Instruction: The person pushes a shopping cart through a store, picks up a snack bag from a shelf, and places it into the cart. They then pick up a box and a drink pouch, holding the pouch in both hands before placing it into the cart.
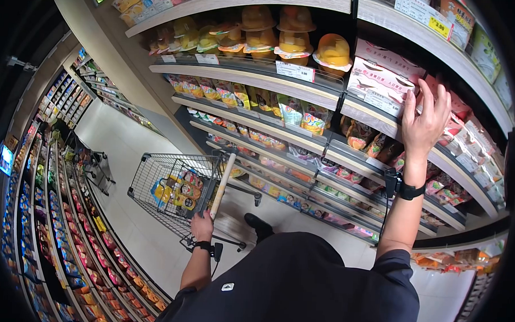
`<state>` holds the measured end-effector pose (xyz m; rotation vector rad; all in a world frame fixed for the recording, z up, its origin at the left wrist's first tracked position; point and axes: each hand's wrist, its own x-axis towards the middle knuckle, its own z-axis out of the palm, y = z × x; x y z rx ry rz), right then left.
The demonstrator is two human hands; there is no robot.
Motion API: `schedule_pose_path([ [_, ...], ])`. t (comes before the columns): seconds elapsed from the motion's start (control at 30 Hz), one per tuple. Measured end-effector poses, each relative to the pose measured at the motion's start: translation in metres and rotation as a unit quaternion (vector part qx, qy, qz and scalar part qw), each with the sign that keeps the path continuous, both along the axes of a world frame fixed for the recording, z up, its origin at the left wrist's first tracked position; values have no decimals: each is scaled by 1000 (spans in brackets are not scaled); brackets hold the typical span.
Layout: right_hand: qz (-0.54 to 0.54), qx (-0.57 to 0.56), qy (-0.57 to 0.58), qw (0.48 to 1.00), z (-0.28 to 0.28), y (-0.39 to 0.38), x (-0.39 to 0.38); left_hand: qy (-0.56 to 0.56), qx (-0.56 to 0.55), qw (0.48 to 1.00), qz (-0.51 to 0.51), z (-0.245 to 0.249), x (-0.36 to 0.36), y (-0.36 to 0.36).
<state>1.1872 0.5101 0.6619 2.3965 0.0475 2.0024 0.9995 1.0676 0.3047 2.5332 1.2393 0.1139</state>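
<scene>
My left hand (pixel 202 226) is closed at the near end of the handle (pixel 222 185) of a wire shopping cart (pixel 154 205). Several packaged goods (pixel 183 189) with yellow and red printing lie in the cart. My right hand (pixel 427 117) is raised to a shelf on the right, its fingers stretched out and apart. Its fingertips overlap the edge of a pink and white box (pixel 379 80). More pink and red packs (pixel 466 114) sit just beyond the fingers, partly hidden by them.
Domed cups of yellow fruit (pixel 296 40) line the shelf to the left of the pink boxes. Lower shelves hold bagged snacks (pixel 301 114). Across the aisle floor (pixel 119 133) stand curved-looking racks of colourful packs (pixel 79 228) and another cart (pixel 98 169).
</scene>
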Motion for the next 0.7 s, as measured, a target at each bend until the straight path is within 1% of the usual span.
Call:
schedule_pose_path([
  [0.37,-1,-1,-2,1000,0,0,0,3,-11,1000,-5,12,0,-6],
  [0.7,0,-2,-3,1000,0,0,0,-5,-8,1000,1,9,0,-6],
])
